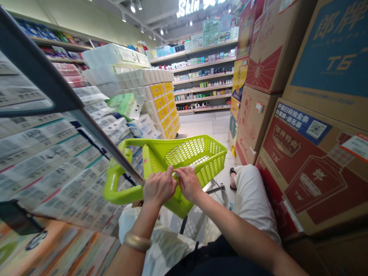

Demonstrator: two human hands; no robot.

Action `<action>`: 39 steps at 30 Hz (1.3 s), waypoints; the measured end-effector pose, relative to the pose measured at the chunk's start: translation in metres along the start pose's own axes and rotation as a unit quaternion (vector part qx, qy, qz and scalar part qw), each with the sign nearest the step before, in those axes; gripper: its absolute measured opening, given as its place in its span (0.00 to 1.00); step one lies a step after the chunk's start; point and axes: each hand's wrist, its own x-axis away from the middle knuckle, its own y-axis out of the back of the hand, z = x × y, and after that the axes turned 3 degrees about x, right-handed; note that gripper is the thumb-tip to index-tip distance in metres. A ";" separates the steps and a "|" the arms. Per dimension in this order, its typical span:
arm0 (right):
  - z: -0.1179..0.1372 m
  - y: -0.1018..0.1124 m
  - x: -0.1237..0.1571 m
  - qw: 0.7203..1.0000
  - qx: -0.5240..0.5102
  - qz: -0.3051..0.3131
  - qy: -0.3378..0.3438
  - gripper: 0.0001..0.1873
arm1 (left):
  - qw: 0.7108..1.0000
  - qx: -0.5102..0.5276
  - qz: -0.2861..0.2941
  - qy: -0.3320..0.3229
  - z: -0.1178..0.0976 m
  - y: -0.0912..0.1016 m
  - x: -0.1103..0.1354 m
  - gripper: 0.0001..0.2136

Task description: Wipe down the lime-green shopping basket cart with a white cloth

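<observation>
A lime-green shopping cart basket (pixel 198 153) stands in the aisle right in front of me. My left hand (pixel 159 186) and my right hand (pixel 188 183) meet at its near rim, fingers curled and pinched together on something small and pale that I cannot make out. A gold bangle (pixel 137 241) circles my left wrist. The cart's green handle (pixel 119 184) curves down to the left of my hands. My knee in light trousers (pixel 250 195) is raised to the right of the cart.
Shelves of packaged tissue (pixel 48 153) fill the left, with a metal shelf edge (pixel 74 107) jutting across. Stacked cardboard boxes (pixel 301 134) wall the right side. Packs of toilet paper (pixel 149 96) are piled ahead, and product shelves (pixel 204 76) line the far end.
</observation>
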 end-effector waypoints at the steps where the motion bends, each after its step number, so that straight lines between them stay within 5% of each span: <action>1: 0.003 -0.001 -0.001 1.000 -0.003 0.005 0.012 0.19 | 1.000 -0.001 -0.002 -0.001 0.001 -0.001 0.000 0.16; 6: -0.018 0.008 -0.002 0.998 0.030 0.045 0.034 0.18 | 1.000 0.008 -0.015 -0.012 0.005 -0.005 0.002 0.16; 14: -0.081 0.034 0.011 0.996 0.084 0.003 -0.024 0.19 | 0.999 0.041 0.000 0.007 0.001 -0.003 0.001 0.16; 19: -0.047 0.015 0.008 0.996 0.048 -0.036 -0.066 0.20 | 0.997 0.068 0.015 0.031 0.000 -0.002 -0.001 0.17; 25: -0.006 -0.005 0.000 1.000 0.010 0.001 0.010 0.20 | 0.994 0.088 0.032 0.048 0.002 -0.002 -0.002 0.17; 29: -0.033 0.009 0.003 0.998 0.037 0.030 0.040 0.20 | 0.995 0.087 0.033 0.040 0.004 -0.002 -0.001 0.14; 35: -0.098 0.042 0.014 0.994 0.112 0.010 -0.004 0.19 | 0.998 0.064 0.008 0.022 0.006 -0.003 -0.001 0.12; 39: -0.107 0.044 0.015 0.991 0.124 -0.020 -0.050 0.20 | 0.997 0.077 0.004 0.030 0.006 -0.003 -0.002 0.12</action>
